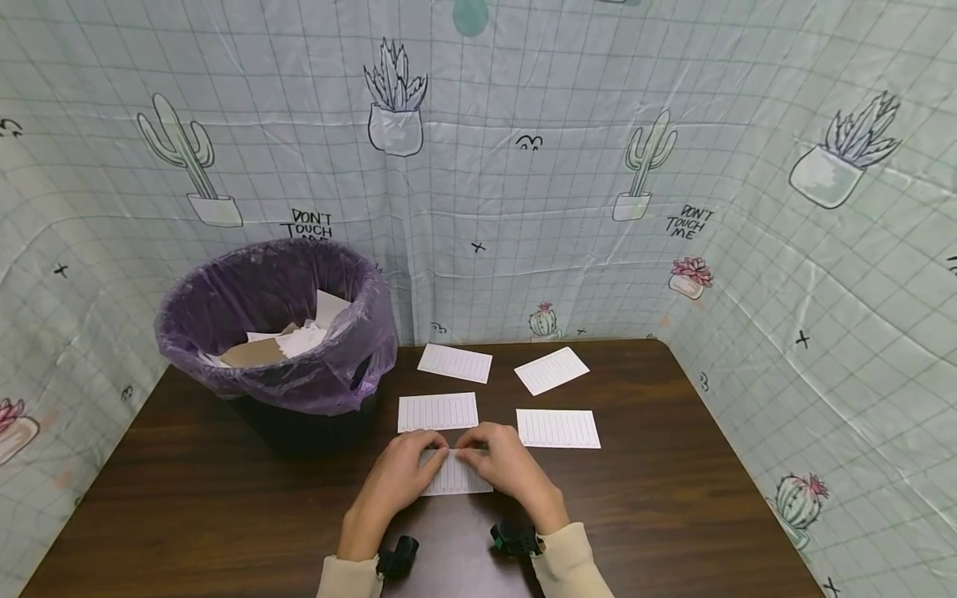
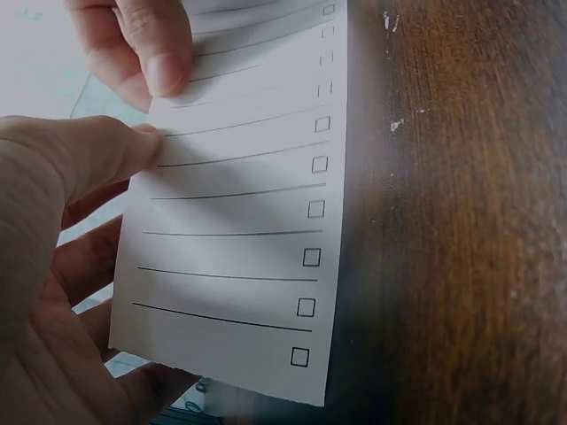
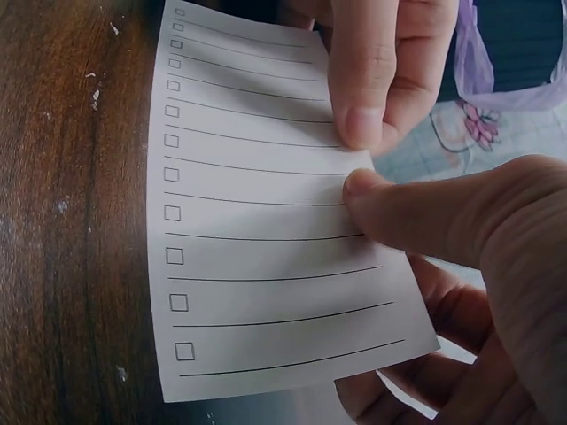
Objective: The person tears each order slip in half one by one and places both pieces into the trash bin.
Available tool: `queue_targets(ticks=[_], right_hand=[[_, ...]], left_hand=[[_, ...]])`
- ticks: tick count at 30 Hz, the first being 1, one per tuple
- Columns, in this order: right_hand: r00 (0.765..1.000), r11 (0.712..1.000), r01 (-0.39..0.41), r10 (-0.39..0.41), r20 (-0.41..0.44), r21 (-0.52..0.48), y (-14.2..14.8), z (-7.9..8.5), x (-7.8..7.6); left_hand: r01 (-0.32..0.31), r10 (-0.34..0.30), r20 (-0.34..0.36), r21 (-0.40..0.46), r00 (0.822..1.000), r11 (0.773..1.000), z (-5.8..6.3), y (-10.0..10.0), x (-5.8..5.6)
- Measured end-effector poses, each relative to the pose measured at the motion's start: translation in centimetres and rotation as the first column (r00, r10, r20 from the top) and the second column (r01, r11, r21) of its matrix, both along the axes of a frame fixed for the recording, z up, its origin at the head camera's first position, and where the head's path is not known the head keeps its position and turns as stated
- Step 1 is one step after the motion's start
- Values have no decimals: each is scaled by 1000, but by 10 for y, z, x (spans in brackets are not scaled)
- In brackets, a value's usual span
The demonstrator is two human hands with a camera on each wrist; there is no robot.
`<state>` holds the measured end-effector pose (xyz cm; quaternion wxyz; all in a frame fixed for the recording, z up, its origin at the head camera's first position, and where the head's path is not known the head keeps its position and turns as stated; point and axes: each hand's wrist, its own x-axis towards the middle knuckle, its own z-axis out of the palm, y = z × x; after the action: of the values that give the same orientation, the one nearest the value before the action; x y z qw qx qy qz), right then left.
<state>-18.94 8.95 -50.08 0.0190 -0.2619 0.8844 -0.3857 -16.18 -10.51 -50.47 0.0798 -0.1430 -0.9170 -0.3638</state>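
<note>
Between both hands is a white checklist sheet [image 1: 458,477] with ruled lines and a column of small square boxes. My left hand [image 1: 407,469] pinches its far edge near the middle, thumb on the printed face and fingers behind. Close beside that thumb, my right hand [image 1: 504,461] pinches the same edge in the same way. In the left wrist view the sheet [image 2: 239,204] bends slightly, and its short end looks a little rough. The right wrist view shows the sheet [image 3: 266,221] with its box side toward the tabletop.
Several similar lined sheets lie beyond the hands, among them one at left [image 1: 437,412] and one at right [image 1: 558,428]. A bin with a purple liner [image 1: 366,332] stands at the left, holding paper scraps [image 1: 302,339]. Printed cloth [image 1: 478,166] surrounds the brown table [image 1: 673,498].
</note>
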Motion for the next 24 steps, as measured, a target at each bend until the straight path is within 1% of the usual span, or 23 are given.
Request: queue_targets(ticks=[11, 20, 24], right_hand=[[1000, 1000, 2, -3, -18, -28, -1, -1, 0], [999, 999, -11, 9, -46, -43, -1, -1, 0], [998, 998, -22, 18, -58, -58, -1, 0, 1]], left_hand=[[6, -6, -6, -3, 1000, 1000, 1, 0, 1], [0, -1, -34, -10, 999, 1000, 2, 1, 2], [-12, 11, -30, -7, 999, 1000, 2, 2, 1]])
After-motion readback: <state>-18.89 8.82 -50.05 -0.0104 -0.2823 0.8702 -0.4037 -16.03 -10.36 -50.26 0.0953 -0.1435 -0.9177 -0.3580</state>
